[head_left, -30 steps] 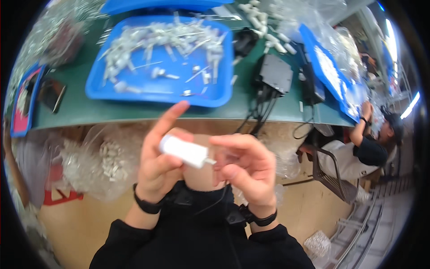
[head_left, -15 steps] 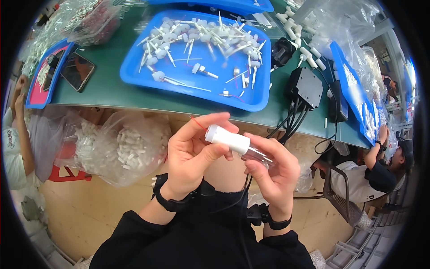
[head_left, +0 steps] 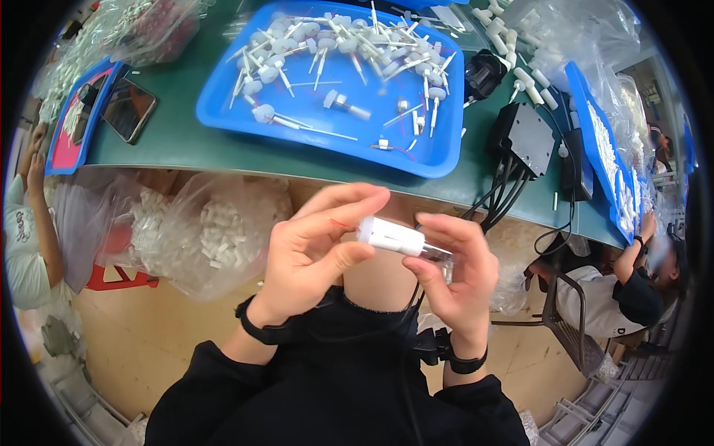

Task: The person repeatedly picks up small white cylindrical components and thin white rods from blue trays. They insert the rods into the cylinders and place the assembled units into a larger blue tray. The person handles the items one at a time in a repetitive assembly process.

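Observation:
A white plastic cylinder with a pale cap at its left end and a thin red wire is held above my lap. My left hand pinches its capped end between thumb and fingers. From its right end a thin white rod runs into a short clear tube. My right hand has thumb and fingers closed around that clear tube. Beyond both hands, a blue tray holds many white rod-and-cap pieces, some with red wires.
On the green table lie a phone, a black box with cables, and loose white cylinders. Blue trays stand at both sides. Below the edge hang clear bags of white parts. A person sits at the right.
The white cylinder has moved slightly right and turned closer to level. The clear tube has shifted a little to the right with my right hand. My view has shifted slightly.

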Tool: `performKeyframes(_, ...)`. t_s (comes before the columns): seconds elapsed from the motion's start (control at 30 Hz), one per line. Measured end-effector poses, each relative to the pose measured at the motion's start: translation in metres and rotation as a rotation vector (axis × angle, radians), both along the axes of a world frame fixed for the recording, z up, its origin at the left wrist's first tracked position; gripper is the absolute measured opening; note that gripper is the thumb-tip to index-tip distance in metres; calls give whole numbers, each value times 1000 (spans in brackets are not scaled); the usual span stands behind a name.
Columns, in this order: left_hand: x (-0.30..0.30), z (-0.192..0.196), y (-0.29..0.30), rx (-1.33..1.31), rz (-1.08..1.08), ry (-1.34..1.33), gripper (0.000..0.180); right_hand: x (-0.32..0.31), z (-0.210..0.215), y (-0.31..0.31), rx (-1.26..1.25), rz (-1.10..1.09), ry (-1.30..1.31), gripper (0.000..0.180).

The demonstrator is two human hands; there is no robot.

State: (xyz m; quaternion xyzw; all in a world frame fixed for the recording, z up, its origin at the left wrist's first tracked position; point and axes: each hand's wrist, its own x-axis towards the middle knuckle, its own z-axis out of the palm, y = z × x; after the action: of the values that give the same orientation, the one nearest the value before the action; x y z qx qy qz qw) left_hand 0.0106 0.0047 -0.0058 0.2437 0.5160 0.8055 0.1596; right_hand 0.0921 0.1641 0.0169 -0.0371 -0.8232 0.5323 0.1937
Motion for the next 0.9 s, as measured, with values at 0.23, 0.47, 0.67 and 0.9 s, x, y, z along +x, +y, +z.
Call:
performKeyframes(0.23,2,-3,-5,-66,-45,-16,31,-2,-4,-3,99,141,162,29)
performKeyframes(0.47,1,11,-15,-242,51,373,24,2,8,1,-194,233,76,26)
performKeyframes(0.67,10,12,-9,-263,104,425,26,8,4,-5,-154,119,70,24)
performKeyframes(0.9,-10,9,-7,-168,43,642,20,-2,-1,-3,178,137,360,25)
